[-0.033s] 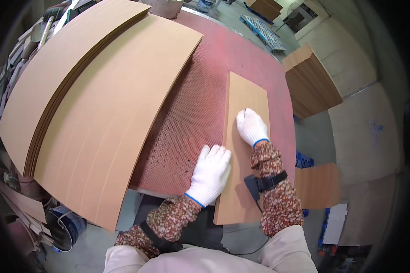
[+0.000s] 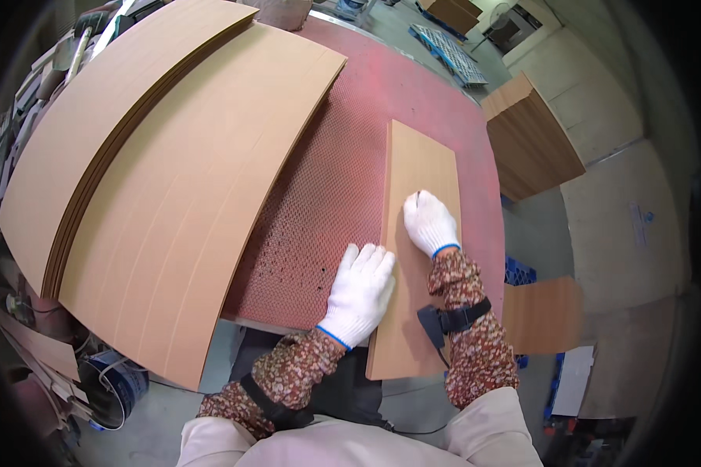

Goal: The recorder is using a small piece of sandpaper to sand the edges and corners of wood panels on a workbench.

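Note:
A long, narrow wood-coloured board (image 2: 420, 156) lies lengthwise in front of me on the red mesh-textured table (image 2: 311, 187). My left hand (image 2: 358, 292), in a white knit glove, rests at the board's left edge with its fingers extended. On the board's upper face sits my right hand (image 2: 431, 223), gloved the same way, its fingers pinched together. A small dark spot shows at those fingertips; what they hold, if anything, is too small to name.
Large wooden panels (image 2: 195, 179) are stacked on the table's left side. Cluttered offcuts and a dark bucket (image 2: 113, 389) stand left of it. More wood stacks (image 2: 531, 140) and a board piece (image 2: 541, 315) are at the right. A blue pallet (image 2: 448, 54) lies beyond.
My right hand has shifted very slightly nearer along the board, still pinched. My left hand stays at the board's left edge.

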The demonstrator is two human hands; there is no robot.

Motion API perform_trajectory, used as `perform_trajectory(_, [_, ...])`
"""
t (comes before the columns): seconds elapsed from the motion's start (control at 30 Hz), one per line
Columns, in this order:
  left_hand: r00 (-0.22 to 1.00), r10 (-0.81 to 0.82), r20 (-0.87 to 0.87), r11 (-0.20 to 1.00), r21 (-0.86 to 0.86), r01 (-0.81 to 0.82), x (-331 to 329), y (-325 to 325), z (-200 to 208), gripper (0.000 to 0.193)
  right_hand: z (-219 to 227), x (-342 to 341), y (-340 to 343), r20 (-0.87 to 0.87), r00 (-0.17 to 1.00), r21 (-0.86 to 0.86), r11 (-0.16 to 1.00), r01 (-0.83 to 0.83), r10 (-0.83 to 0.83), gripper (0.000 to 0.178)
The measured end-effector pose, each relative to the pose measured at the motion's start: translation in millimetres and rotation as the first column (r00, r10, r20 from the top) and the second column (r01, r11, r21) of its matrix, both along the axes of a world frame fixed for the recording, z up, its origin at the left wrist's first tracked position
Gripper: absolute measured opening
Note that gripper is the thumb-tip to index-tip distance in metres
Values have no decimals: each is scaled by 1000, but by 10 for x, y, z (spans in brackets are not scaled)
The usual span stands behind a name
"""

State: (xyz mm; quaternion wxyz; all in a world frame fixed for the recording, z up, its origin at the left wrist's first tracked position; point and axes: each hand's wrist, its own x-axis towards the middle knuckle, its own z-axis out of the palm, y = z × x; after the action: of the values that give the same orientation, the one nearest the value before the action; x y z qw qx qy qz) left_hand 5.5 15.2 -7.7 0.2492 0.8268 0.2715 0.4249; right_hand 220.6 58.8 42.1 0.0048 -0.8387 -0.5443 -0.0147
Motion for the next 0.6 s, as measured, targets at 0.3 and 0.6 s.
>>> perform_trajectory(0.3, [999, -13, -44, 1000, -29, 12, 52, 233, -26, 33, 77, -899, -1221, -37, 999, -33, 999, 5, -6, 33])
perform_trajectory(0.6, [999, -14, 30, 1000, 18, 13, 65, 331, -143, 30, 79, -1602, -2177, -78, 994, -70, 995, 75, -81, 29])
